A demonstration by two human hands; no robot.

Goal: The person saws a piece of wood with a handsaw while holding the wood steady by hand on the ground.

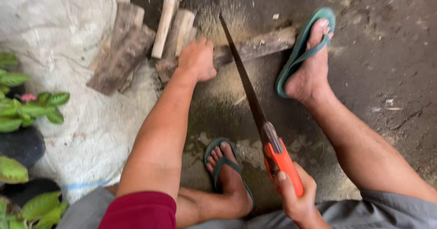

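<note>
Right now the right hand [298, 201] is clenched round the orange handle of a hand saw [255, 106], blade running up and away from that grip into the branch [255, 49] lying across the dirt floor [387, 42]. Left hand [198, 58] presses down on the branch just left of the blade, fingers curled over the wood, a closed grip that pins it so it can't roll. Right foot in a green flip-flop [302, 51] stands on the branch's other end, right of the blade; so the cut line sits between hand and foot, braced both sides. Left foot [227, 174] in a matching sandal is planted flat near the saw-handle grip, likely for balance. Sawdust [227, 85] is spread under and around the blade. Beyond the left hand's grip lies a pile of cut wood pieces [136, 42], partly on a white sack [68, 28]. Potted leafy plants [27, 106] stand well apart at far left.
</note>
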